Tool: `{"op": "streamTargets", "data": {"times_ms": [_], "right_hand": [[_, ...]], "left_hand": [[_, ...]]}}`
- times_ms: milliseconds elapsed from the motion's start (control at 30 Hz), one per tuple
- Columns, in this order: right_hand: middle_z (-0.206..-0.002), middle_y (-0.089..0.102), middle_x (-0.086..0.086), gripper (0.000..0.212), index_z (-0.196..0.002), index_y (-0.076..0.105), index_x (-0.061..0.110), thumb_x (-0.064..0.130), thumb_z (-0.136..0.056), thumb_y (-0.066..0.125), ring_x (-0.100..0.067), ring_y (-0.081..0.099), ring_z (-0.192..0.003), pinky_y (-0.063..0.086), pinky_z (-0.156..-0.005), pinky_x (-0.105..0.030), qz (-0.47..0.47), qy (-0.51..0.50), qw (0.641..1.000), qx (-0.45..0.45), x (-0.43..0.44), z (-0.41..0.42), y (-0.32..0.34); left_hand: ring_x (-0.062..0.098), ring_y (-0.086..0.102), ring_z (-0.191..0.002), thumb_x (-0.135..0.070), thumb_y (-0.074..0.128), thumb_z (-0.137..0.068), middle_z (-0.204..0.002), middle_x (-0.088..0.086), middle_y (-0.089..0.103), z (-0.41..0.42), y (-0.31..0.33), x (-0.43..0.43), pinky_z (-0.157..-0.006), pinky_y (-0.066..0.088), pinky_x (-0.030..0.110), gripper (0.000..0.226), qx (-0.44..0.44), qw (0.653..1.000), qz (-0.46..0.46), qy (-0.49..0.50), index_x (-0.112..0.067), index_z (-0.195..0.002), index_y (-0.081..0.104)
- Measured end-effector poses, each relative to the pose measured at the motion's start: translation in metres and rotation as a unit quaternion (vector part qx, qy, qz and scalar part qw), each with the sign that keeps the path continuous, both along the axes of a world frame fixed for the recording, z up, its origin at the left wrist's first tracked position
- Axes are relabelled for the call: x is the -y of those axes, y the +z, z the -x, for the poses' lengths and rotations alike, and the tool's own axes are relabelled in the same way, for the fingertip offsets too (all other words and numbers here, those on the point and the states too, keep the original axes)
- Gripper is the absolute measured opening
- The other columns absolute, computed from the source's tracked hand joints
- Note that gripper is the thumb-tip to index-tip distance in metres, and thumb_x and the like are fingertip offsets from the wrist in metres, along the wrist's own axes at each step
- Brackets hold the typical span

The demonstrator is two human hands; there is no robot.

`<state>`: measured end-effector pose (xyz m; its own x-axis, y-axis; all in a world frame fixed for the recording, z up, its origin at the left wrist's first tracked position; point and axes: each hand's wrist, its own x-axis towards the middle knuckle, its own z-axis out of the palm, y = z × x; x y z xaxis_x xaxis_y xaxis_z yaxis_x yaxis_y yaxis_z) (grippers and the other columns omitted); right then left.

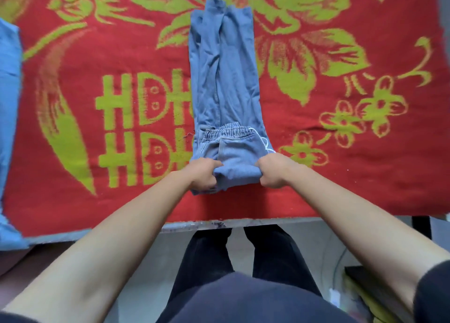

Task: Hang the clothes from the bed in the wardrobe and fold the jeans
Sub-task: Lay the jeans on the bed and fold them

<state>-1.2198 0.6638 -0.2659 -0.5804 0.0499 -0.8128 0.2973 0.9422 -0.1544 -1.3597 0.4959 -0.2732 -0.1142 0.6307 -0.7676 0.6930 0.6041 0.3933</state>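
Where the red blanket (341, 176) with its green flower pattern covers the bed, the blue jeans (226, 79) lie flat near its middle. Their long axis runs straight away from the person. The leg ends point to the far side, and the legs lie one over the other in a narrow strip. At the near end the top part is turned over onto the legs, so the elastic waistband (229, 131) faces away, with a white drawstring (266, 145) showing at its right side. The left hand (203, 174) grips the left corner of this near fold, fingers curled round the cloth. The right hand (274, 173) grips the right corner likewise. Another blue cloth (8, 103) lies at the blanket's left edge, well apart from the jeans.
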Motion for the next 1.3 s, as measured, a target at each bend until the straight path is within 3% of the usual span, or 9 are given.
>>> {"op": "streamTargets", "data": {"times_ms": [100, 300, 433, 567, 667, 767, 900, 1167, 1300], "right_hand": [[-0.065, 0.066, -0.010, 0.022, -0.081, 0.068, 0.003, 0.010, -0.074, 0.048, -0.031, 0.067, -0.061, 0.044, -0.042, -0.021, 0.081, -0.032, 0.989, 0.124, -0.004, -0.011, 0.030], [-0.048, 0.058, -0.002, 0.016, -0.062, 0.065, 0.011, 0.024, -0.053, 0.060, -0.019, 0.058, -0.043, 0.045, -0.042, -0.023, 0.156, -0.169, 0.961, 0.152, -0.053, 0.019, 0.041], [-0.086, 0.070, -0.013, 0.027, -0.098, 0.072, 0.013, 0.024, -0.074, 0.067, -0.026, 0.067, -0.075, 0.054, -0.066, -0.036, 0.142, -0.362, 0.921, -0.009, -0.090, 0.042, -0.005], [-0.142, 0.048, -0.022, 0.069, -0.153, 0.032, 0.015, 0.027, -0.090, 0.060, -0.039, 0.049, -0.128, 0.041, -0.103, -0.044, -0.032, -0.344, 0.925, -0.155, -0.080, 0.037, -0.059], [-0.154, 0.031, -0.025, 0.070, -0.156, 0.025, 0.011, 0.028, -0.095, 0.055, -0.041, 0.039, -0.136, 0.034, -0.110, -0.048, -0.078, -0.287, 0.938, -0.177, -0.051, 0.017, -0.081], [-0.160, 0.018, -0.024, 0.066, -0.158, 0.022, 0.016, 0.028, -0.100, 0.051, -0.040, 0.030, -0.144, 0.027, -0.118, -0.045, 0.025, -0.350, 0.924, -0.148, -0.027, -0.004, -0.093], [-0.156, 0.031, -0.016, 0.079, -0.158, 0.020, 0.024, 0.044, -0.094, 0.061, -0.029, 0.033, -0.144, 0.025, -0.117, -0.036, 0.088, -0.503, 0.844, -0.166, -0.020, -0.011, -0.100], [-0.154, 0.041, -0.010, 0.104, -0.158, 0.009, 0.029, 0.046, -0.079, 0.074, -0.032, 0.045, -0.137, 0.035, -0.111, -0.040, 0.102, -0.568, 0.807, -0.127, -0.024, -0.009, -0.105], [-0.154, 0.045, 0.000, 0.097, -0.158, 0.018, 0.036, 0.056, -0.075, 0.064, -0.028, 0.044, -0.139, 0.033, -0.113, -0.036, 0.134, -0.542, 0.828, -0.052, -0.023, -0.011, -0.112]], "left_hand": [[0.027, 0.061, -0.088, -0.001, 0.049, -0.076, -0.096, 0.014, 0.068, -0.011, 0.026, 0.006, -0.072, 0.052, 0.034, 0.030, 0.115, 0.992, 0.056, -0.001, -0.008, -0.101, 0.063], [0.018, 0.053, -0.063, -0.009, 0.055, -0.054, -0.070, 0.005, 0.057, 0.030, 0.039, -0.013, -0.054, 0.038, 0.025, 0.027, 0.243, 0.949, 0.103, 0.172, -0.010, -0.080, 0.064], [0.023, 0.060, -0.082, -0.013, 0.061, -0.081, -0.088, 0.006, 0.063, 0.076, -0.004, -0.033, -0.068, 0.047, 0.031, 0.017, 0.013, 0.977, -0.025, 0.209, -0.007, -0.097, 0.060], [0.036, 0.042, -0.134, -0.028, 0.049, -0.096, -0.155, 0.013, 0.031, 0.062, -0.050, -0.028, -0.104, 0.040, 0.048, 0.064, -0.142, 0.968, -0.038, 0.203, -0.019, -0.153, 0.023], [0.037, 0.028, -0.143, -0.030, 0.040, -0.102, -0.161, 0.018, 0.014, 0.028, -0.074, -0.018, -0.113, 0.029, 0.046, 0.062, -0.114, 0.942, -0.074, 0.306, -0.022, -0.157, 0.012], [0.031, 0.035, -0.138, -0.029, 0.044, -0.103, -0.152, 0.023, 0.031, -0.002, -0.085, -0.005, -0.110, 0.029, 0.038, 0.065, -0.031, 0.899, -0.103, 0.425, -0.027, -0.157, 0.010], [0.025, 0.050, -0.119, -0.038, 0.065, -0.091, -0.138, 0.009, 0.047, -0.005, -0.091, -0.002, -0.106, 0.037, 0.037, 0.069, -0.010, 0.858, -0.139, 0.495, -0.027, -0.148, 0.027], [0.019, 0.046, -0.132, -0.036, 0.091, -0.066, -0.147, 0.002, 0.044, 0.003, -0.097, -0.001, -0.110, 0.035, 0.032, 0.119, 0.042, 0.808, -0.095, 0.580, -0.017, -0.153, 0.011], [0.024, 0.058, -0.120, -0.031, 0.089, -0.069, -0.130, 0.007, 0.061, -0.003, -0.104, 0.008, -0.104, 0.044, 0.042, 0.080, 0.055, 0.829, -0.047, 0.555, -0.009, -0.132, 0.046]]}}
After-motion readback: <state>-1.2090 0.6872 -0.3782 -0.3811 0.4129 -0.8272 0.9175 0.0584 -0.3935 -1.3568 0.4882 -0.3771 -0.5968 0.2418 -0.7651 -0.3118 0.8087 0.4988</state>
